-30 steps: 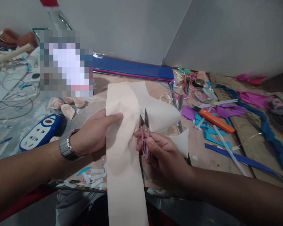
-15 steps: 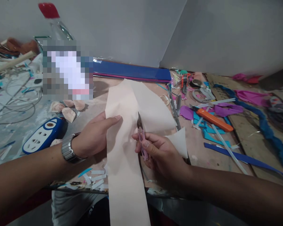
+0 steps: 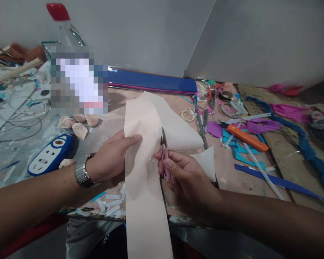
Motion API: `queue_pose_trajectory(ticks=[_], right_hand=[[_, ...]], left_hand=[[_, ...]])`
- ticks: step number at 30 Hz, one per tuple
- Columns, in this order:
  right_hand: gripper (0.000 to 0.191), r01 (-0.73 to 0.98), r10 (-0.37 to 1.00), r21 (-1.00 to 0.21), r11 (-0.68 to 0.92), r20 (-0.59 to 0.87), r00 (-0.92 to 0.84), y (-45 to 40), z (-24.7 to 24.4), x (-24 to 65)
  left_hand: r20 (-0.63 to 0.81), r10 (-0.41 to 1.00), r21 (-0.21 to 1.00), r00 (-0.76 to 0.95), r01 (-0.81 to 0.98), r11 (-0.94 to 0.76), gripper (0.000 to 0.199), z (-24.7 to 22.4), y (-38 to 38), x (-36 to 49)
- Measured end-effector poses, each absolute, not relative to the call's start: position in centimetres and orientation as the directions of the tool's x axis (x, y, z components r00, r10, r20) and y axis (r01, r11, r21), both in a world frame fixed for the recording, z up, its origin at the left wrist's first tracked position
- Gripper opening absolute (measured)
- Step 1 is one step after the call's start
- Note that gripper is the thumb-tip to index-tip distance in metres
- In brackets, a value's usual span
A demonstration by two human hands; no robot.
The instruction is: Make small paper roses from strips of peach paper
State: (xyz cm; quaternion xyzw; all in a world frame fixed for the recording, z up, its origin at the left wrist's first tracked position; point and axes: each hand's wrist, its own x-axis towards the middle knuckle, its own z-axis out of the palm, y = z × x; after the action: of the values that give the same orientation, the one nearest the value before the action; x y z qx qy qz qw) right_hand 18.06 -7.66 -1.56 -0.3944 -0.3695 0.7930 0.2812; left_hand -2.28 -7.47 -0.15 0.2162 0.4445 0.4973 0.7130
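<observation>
In the left hand (image 3: pixel 110 158), closed in a flat pinch with the thumb on top and the fingers hidden underneath: the left edge of a pale peach sheet (image 3: pixel 147 212). In the right hand (image 3: pixel 185 171), curled round the handles beside the right edge of the sheet: pink thread snips (image 3: pixel 166 172), blades slightly parted and pointing toward the far end of the sheet. Cannot tell whether biting into it or merely alongside.

Lies partly over the table (image 3: pixel 232 187), near end running past the front edge toward the body. Paper or thin foam, hard to say which. Judging by the wrinkles near the left thumb and the smooth curl of the pale flap (image 3: pixel 178 133) right of the sheet, likely very light, floppy and easily dented; probably not slippery, given the matt surface. Best taken flat between thumb and fingers at the long edges, close to the blades, without squeezing hard. For the snips, likely stiff and light, hold only by the handles.

Left of the sheet, a blue-and-white power strip (image 3: pixel 50 153) and peach petal-like pieces (image 3: pixel 80 130); just left of its lower part, white slips (image 3: pixel 112 197). Well right of the sheet, an orange utility knife (image 3: pixel 244 137). Beyond its far end, a long blue packet (image 3: pixel 151 80).
</observation>
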Motion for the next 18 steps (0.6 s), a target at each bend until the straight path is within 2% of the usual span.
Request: queue_pose_trajectory(ticks=[11,18], right_hand=[[0.04,-0.152,0.744,-0.821,-0.55,-0.399,-0.535,-7.48,-1.6,18.1],[0.042,-0.126,0.748,-0.826,-0.549,-0.419,-0.514,-7.54,-1.63,18.0]], left_hand=[[-0.389,0.912,0.769,0.129,-0.499,0.399,0.027,-0.23,-7.5,-2.18],[-0.391,0.912,0.767,0.125,-0.505,0.397,0.032,-0.25,-7.57,-2.2]])
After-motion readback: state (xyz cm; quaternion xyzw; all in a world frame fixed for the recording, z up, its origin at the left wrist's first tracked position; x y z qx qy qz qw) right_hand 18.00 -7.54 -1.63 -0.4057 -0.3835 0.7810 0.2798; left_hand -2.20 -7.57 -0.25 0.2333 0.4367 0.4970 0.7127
